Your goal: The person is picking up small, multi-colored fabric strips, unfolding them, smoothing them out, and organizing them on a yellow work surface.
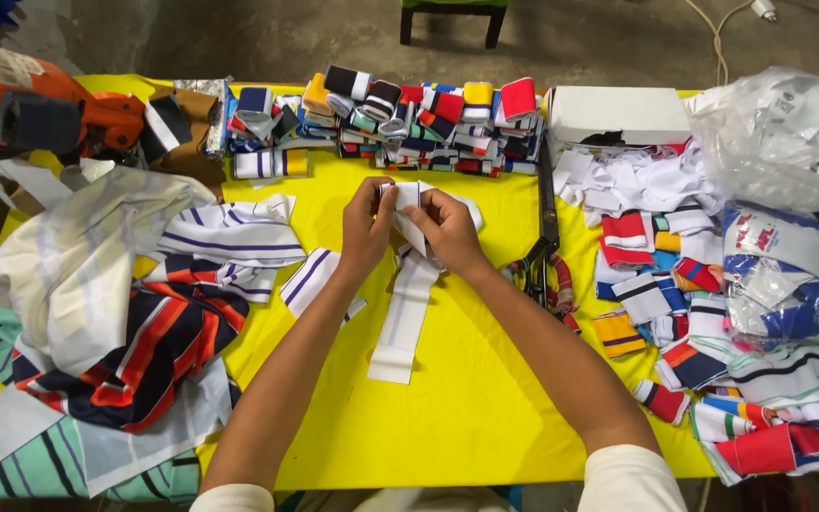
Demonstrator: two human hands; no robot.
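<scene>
Between the two hands, at the middle of the yellow table [466,398], a white strip [408,204] of ribbed fabric is held up off the surface. The left hand [367,228] is closed on the strip's left edge, thumb and fingers pinched together on the cloth. The right hand [447,228] is closed on the same strip from the other side, its fingers curled over the folded top. Both hands are touching each other's fingertips through the fabric. Just below the right hand, a longer white band [405,318] with faint stripes is laid flat on the table, running toward the person. Just below the left hand, a white piece with purple stripes [307,278] is lying. Right of the right hand, black scissors [544,237] are laid lengthwise, blades pointing away. Beyond both hands, a row of folded striped collars [409,118] in many colours is stacked along the far edge. Far to the right of the right hand, a white box [618,114], loose striped pieces [675,284] and clear plastic bags [779,133] are heaped. To the left of the left hand, a pile of striped cloth [144,332] is spread, with an orange machine [30,100] beyond it.
</scene>
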